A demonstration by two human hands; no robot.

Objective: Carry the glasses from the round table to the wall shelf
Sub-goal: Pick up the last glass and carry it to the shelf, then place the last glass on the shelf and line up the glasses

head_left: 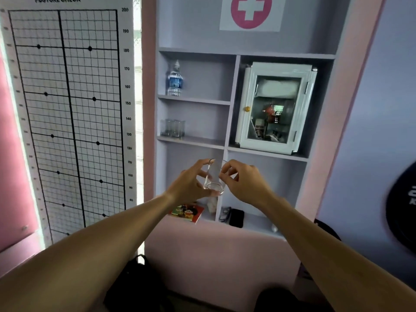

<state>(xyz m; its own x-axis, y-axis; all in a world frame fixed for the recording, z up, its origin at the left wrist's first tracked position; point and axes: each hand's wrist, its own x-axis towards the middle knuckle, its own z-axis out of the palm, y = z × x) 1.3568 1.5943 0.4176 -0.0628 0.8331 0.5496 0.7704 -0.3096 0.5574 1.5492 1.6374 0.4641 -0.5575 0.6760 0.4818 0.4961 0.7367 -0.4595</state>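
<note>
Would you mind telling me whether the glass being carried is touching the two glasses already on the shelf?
Apart. The head view shows the held glass in the left hand, well below the glasses on the shelf, with a shelf board between them.

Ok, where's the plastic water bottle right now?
The clear plastic water bottle with the blue label stands upright in the wall shelf's top-left compartment, directly above the compartment holding the glasses.

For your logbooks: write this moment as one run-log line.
left hand: holds glass | right hand: pinches glass | shelf: two glasses

Two glasses (172, 128) on the shelf (191, 140) below the bottle (174, 78), cabinet (275, 106) to their right
</note>
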